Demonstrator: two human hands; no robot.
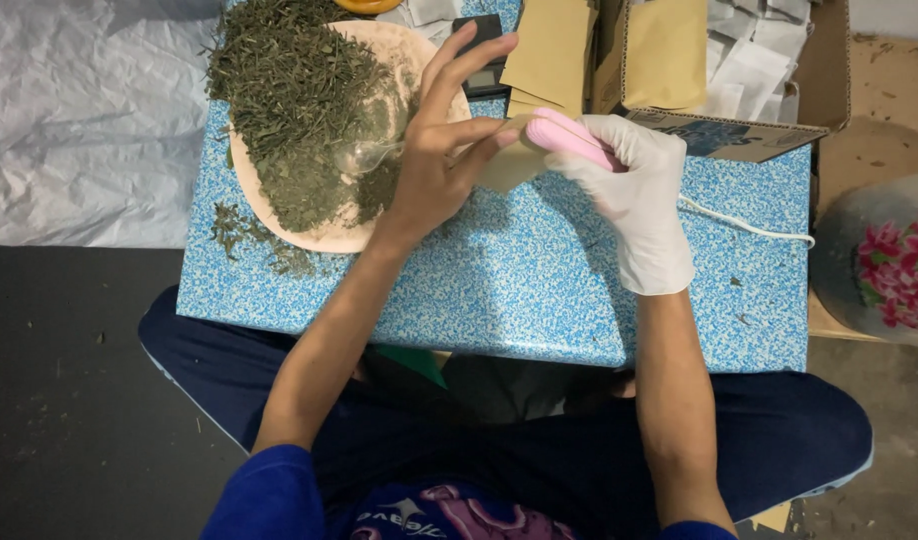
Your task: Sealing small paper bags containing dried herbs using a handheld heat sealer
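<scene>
My bare left hand point(441, 140) pinches a small tan paper pouch point(506, 165) between thumb and fingers, the other fingers spread above it. A clear plastic spoon point(364, 155) lies just left of that hand on the herbs. My right hand point(634, 195), in a white glove, grips a pink handheld sealer point(569, 138) whose tip clamps the pouch's edge. A white cord point(744, 225) trails from the sealer to the right. Both hands hover over a blue speckled low table point(519, 290).
A round beige tray point(399, 45) piled with dried green herbs point(289, 90) sits at the table's left; crumbs are spilled beside it. A cardboard box point(739, 135) of tan and white pouches stands at the back right. A flowered grey object point(889, 265) sits far right.
</scene>
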